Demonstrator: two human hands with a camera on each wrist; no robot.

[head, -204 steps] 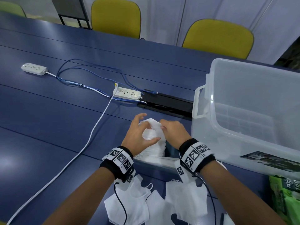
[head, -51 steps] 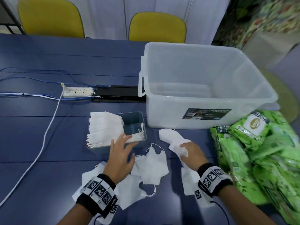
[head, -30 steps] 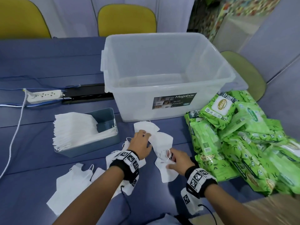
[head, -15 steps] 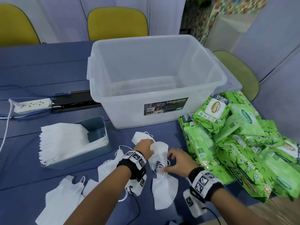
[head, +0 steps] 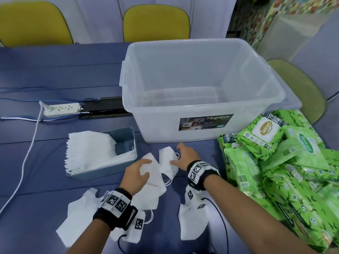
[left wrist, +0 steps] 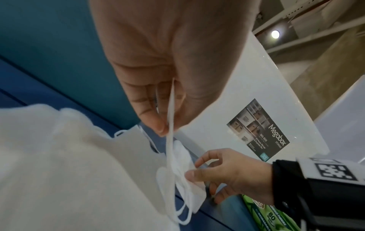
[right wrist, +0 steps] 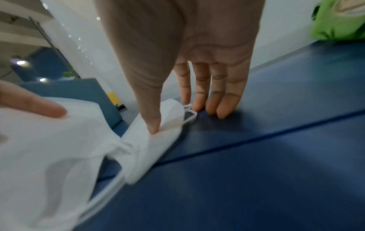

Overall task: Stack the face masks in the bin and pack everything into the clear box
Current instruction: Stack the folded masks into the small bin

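I have two loose face masks between my hands on the bench [head: 55, 180], just in front of the clear box [head: 201, 99]. The nearer mask [head: 152, 173] is pinched at its edge in my left hand [head: 135, 176]; the left wrist view shows thumb and fingers clamped on the fabric. The farther mask [head: 166, 158] lies on the bench under my right hand [head: 184, 158], whose thumb presses the fabric while the straight fingers [right wrist: 217, 100] touch the surface by an ear loop, so that grip is released, only pressing.

My worry is the loops: the two masks overlap and the elastic looks tangled between them, so lifting one may drag the other along and crumple both.

The blue bin [head: 126, 142] to the left holds a stack of masks [head: 88, 153] that leans over its left rim; dropping a folded pair on it carelessly could tip it onto the bench.

More masks [head: 77, 220] lie near my wrists, and a wristband cable could sweep them off. The green wipe packs [head: 275, 162] sit piled at right, and the box looks empty.
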